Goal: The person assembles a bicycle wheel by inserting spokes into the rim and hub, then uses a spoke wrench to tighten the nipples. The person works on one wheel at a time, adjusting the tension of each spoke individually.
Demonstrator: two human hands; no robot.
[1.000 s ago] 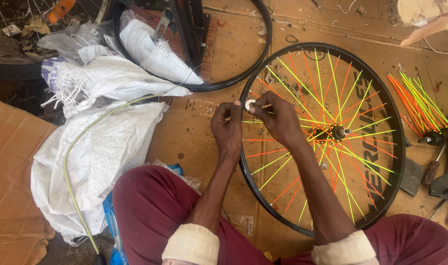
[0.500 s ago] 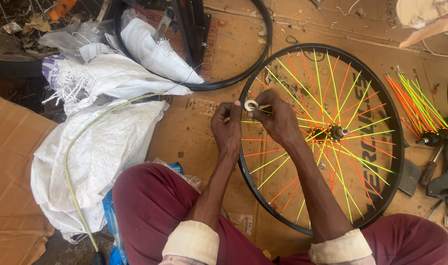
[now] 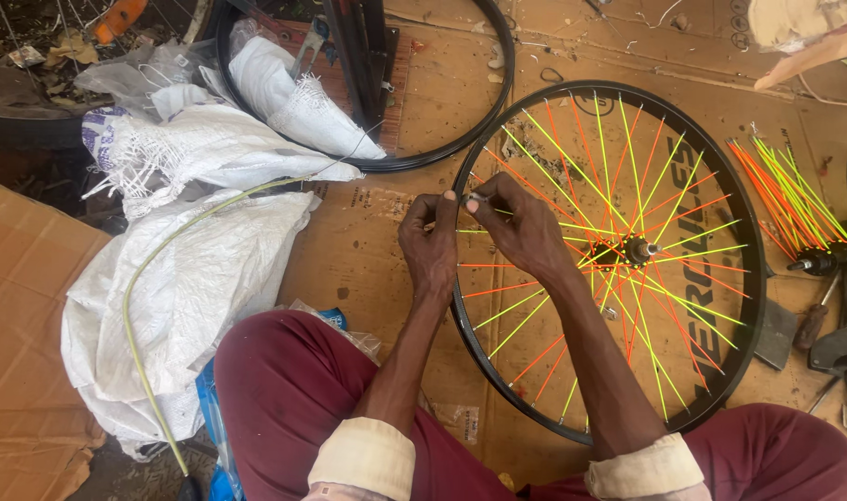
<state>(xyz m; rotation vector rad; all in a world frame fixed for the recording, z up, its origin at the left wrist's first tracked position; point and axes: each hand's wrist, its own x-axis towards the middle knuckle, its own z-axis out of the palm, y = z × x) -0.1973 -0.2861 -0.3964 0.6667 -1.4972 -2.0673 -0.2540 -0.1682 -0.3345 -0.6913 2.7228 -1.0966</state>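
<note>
Head view: left hand (image 3: 430, 243), right hand (image 3: 521, 225) grips pinching spoke (image 3: 472, 199) at wheel rim (image 3: 464, 183)

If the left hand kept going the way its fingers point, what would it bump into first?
Probably the second black rim lying beyond: the left hand points up, away from the person, at the wheel's edge. Depth is uncertain.

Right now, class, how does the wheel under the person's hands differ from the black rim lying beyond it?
The wheel is laced with orange and yellow spokes to a central hub; the bare rim has none. Both hands work at the wheel; the bare rim rings a white sack. Both are black hoops flat on cardboard.
</note>
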